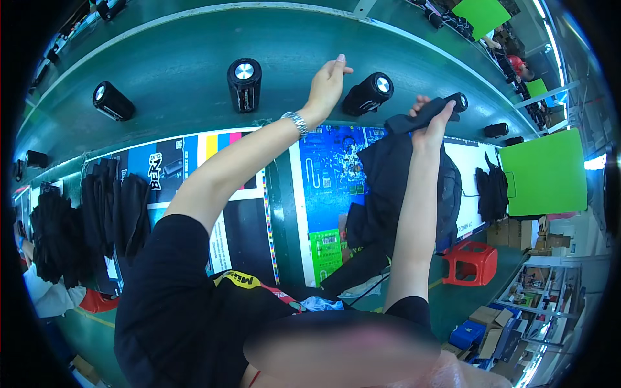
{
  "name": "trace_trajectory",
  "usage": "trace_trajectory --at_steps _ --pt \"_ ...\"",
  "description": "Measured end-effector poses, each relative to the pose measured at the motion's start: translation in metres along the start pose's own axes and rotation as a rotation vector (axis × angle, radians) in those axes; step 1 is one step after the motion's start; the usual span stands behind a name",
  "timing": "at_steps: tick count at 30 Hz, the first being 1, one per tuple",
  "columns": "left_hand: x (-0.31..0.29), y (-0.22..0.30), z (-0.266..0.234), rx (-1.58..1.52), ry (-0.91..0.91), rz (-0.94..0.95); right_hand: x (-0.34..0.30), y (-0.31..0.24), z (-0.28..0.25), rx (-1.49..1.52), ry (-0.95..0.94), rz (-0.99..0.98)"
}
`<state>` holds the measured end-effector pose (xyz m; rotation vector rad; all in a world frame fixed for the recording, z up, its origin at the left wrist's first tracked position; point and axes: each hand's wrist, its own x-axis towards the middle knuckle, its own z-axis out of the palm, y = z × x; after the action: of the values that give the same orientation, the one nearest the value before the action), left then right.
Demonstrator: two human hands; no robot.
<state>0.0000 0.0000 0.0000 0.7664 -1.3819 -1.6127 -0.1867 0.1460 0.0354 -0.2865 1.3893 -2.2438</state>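
My left hand [328, 87], with a metal watch [295, 123] on its wrist, reaches over the green belt with fingers stretched out and nothing in them. Just right of it stands a black cylindrical speaker [367, 95] with a shiny silver disc on its end, apart from the fingers. My right hand [430, 126] is closed on a dark cloth pouch [414, 119]. Beside that pouch the end of another speaker [460, 101] shows; whether it touches the hand cannot be made out. Below my right hand a heap of black cloth pouches [381, 187] lies on the bench.
More black speakers stand on the green belt [187, 71], one [244, 85] left of my left hand and another [113, 101] farther left. Bundles of black pouches [116, 207] hang at the left. A green board [544, 173] and a red stool [469, 263] are at the right.
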Motion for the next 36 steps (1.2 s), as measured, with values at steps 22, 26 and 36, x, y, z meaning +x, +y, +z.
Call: trace_trajectory --at_steps 22,26,36 --pt "-0.165 0.091 -0.13 -0.497 -0.236 -0.061 -0.224 0.054 0.088 -0.209 -0.478 0.264" --pt "-0.183 0.088 -0.143 -0.615 -0.243 -0.123 -0.236 0.052 0.089 -0.075 -0.619 0.323" --pt "-0.161 0.074 -0.172 -0.257 -0.633 -0.299 -0.212 0.034 0.098 -0.273 -0.751 0.302"
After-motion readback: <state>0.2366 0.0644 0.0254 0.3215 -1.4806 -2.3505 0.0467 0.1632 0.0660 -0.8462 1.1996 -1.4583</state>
